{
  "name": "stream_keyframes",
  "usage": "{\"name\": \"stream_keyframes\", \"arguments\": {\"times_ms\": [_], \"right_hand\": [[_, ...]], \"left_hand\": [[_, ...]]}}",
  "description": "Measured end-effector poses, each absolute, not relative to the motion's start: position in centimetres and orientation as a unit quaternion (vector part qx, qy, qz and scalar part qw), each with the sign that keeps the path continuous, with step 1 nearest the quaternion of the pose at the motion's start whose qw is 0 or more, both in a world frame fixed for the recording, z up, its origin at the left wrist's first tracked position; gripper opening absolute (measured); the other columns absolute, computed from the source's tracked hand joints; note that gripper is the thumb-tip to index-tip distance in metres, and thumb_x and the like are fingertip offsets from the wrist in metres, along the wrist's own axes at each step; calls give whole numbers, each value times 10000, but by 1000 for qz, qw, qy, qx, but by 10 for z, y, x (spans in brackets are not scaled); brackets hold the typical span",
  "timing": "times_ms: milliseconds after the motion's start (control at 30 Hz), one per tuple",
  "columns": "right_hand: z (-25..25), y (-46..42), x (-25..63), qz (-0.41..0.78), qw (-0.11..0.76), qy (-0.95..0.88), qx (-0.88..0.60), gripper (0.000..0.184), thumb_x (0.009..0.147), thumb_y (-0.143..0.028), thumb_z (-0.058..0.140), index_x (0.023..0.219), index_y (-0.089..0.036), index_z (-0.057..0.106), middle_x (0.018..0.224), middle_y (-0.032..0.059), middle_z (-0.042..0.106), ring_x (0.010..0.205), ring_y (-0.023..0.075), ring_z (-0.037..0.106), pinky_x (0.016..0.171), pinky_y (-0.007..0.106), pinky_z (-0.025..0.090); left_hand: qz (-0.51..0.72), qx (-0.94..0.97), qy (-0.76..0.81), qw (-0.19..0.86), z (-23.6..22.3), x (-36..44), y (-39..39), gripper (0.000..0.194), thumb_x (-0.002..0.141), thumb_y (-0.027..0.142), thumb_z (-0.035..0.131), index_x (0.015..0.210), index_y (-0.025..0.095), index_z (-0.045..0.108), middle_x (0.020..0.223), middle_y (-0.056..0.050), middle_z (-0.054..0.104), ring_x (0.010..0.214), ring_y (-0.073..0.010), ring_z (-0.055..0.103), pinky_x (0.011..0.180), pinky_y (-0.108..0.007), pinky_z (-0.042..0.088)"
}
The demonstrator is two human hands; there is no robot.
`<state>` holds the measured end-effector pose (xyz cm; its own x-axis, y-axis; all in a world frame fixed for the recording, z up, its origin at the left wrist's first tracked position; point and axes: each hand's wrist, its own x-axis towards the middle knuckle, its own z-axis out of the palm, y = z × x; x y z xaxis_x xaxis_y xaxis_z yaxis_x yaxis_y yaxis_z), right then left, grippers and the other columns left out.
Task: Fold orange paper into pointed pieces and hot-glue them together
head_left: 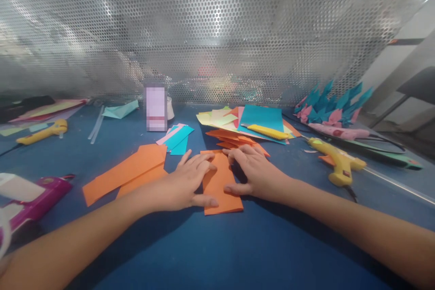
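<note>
An orange folded paper [220,190] lies flat on the blue table in front of me, its long side running away from me. My left hand [188,181] rests along its left edge, thumb and fingertips on the paper, fingers apart. On the opposite edge my right hand [253,170] touches it with thumb and fingertips, also spread. Left of my left hand lie orange paper strips [125,172], overlapping and partly under my forearm. Just beyond my right hand is a stack of folded orange pieces [238,138].
A yellow utility knife [267,131] lies on coloured sheets [263,115] at the back. Yellow glue guns [340,161] sit at right and far left. Blue and pink strips [180,138] lie behind my left hand. A magenta device [44,197] is at left; a perforated metal panel [217,45] stands behind.
</note>
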<state>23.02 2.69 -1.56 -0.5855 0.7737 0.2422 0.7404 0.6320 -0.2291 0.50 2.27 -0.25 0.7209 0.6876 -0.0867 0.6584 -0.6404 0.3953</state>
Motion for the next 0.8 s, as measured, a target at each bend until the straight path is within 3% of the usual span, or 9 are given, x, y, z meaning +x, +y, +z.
{"name": "stream_keyframes", "arguments": {"times_ms": [133, 333, 467, 567, 700, 800], "right_hand": [[-17, 27, 232, -4, 202, -892, -405, 481, 624, -526, 761, 873, -158, 576, 800, 66, 608, 772, 231, 537, 720, 354, 398], [-21, 25, 234, 2, 312, -899, -306, 331, 826, -433, 611, 626, -187, 513, 570, -10, 548, 558, 129, 477, 621, 273, 360], [-19, 24, 232, 26, 270, -880, -390, 199, 836, -384, 599, 868, -189, 575, 808, 48, 633, 784, 202, 529, 709, 319, 405], [-18, 25, 230, 43, 210, -870, -444, 343, 784, -412, 651, 1015, -181, 548, 930, 85, 624, 907, 262, 517, 763, 383, 422], [-20, 25, 230, 78, 208, -869, -442, 401, 763, -369, 672, 1081, -173, 526, 971, 93, 616, 948, 268, 513, 802, 403, 427], [-20, 25, 231, 108, 227, -877, -410, 380, 766, -300, 669, 1098, -197, 517, 1048, 86, 616, 993, 253, 518, 827, 394, 427]], "left_hand": [[45, 901, 376, 211, -2, 5, 22, 605, 784, 584, 589, 1207, 169, 465, 1500, -171, 250, 1407, -344, 134, 1126, -570, 8], [57, 903, 374, 205, -1, 5, 22, 561, 767, 590, 609, 1156, 205, 485, 1470, -148, 315, 1394, -324, 191, 1114, -578, -34], [94, 892, 385, 215, -6, 4, 25, 622, 687, 623, 663, 1148, 239, 500, 1442, -128, 347, 1358, -349, 247, 1096, -605, 41], [119, 888, 391, 210, -11, 5, 27, 669, 636, 652, 686, 1151, 259, 517, 1410, -108, 372, 1316, -369, 282, 1063, -595, 172], [171, 877, 410, 184, -17, 8, 27, 369, 817, 571, 552, 1000, 252, 578, 1356, -72, 418, 1271, -325, 343, 1042, -549, 238], [213, 860, 433, 166, -21, 10, 29, 264, 876, 483, 508, 945, 239, 579, 1373, -68, 408, 1289, -314, 332, 1041, -542, 239]]}}
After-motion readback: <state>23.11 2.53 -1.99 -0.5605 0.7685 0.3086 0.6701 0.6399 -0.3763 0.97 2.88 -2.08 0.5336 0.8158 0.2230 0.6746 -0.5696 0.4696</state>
